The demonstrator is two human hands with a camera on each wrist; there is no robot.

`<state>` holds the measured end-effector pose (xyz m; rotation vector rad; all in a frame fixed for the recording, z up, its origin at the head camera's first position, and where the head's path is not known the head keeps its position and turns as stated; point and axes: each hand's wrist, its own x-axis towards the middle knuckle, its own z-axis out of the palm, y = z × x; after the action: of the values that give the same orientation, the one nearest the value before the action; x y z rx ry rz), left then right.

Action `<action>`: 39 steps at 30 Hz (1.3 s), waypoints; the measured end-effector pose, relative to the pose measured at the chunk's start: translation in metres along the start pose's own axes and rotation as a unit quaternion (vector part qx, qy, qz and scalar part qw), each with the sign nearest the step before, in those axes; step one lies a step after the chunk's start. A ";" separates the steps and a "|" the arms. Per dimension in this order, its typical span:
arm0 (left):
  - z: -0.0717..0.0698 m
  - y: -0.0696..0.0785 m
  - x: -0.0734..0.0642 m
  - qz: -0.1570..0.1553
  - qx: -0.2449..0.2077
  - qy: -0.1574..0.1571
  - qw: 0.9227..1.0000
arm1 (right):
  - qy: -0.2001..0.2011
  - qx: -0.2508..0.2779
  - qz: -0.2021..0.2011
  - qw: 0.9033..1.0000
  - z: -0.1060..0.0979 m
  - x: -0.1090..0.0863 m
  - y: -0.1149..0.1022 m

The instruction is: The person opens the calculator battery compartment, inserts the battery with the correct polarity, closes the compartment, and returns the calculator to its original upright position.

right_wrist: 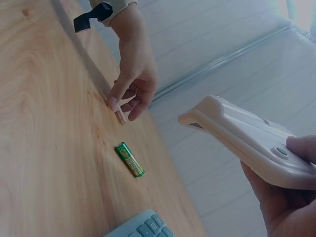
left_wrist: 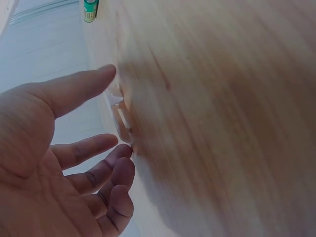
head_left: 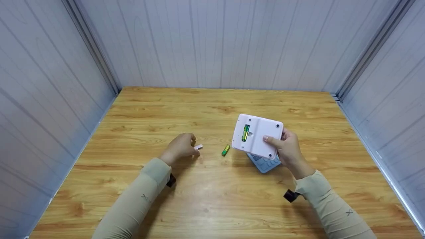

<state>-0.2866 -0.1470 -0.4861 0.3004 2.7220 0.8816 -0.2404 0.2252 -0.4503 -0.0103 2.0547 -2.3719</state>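
Note:
My right hand (head_left: 292,149) grips a white calculator (head_left: 260,141) with its underside up, thumb on the back and fingers beneath. A green-and-gold battery (head_left: 245,133) lies in its uncovered compartment; the keys side is hidden. On the table, my left hand (head_left: 182,146) is at a small white battery cover (head_left: 198,146). In the left wrist view the thumb and fingers stand apart on either side of this cover (left_wrist: 123,118). A second green battery (head_left: 225,150) lies on the table between the hands.
A light blue calculator (head_left: 264,164) lies on the table, partly covered by the white one in the head view. The wooden table (head_left: 206,205) is bounded by pale panel walls (head_left: 212,43) at the back and sides. Dark wrist mounts (head_left: 291,196) hang below both cuffs.

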 end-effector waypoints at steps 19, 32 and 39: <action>0.000 0.003 0.004 0.009 0.025 0.007 1.000 | 0.001 -0.001 -0.006 1.000 0.000 0.000 0.004; 0.003 0.012 0.003 0.021 0.002 0.027 0.999 | 0.000 -0.008 -0.004 1.000 -0.001 -0.001 0.003; 0.003 0.029 0.002 0.039 -0.053 0.071 0.995 | 0.001 -0.009 0.002 1.000 -0.002 0.000 0.002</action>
<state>-0.2838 -0.1221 -0.4718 0.3370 2.7966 1.1035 -0.2400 0.2265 -0.4522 -0.0039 2.0748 -2.3532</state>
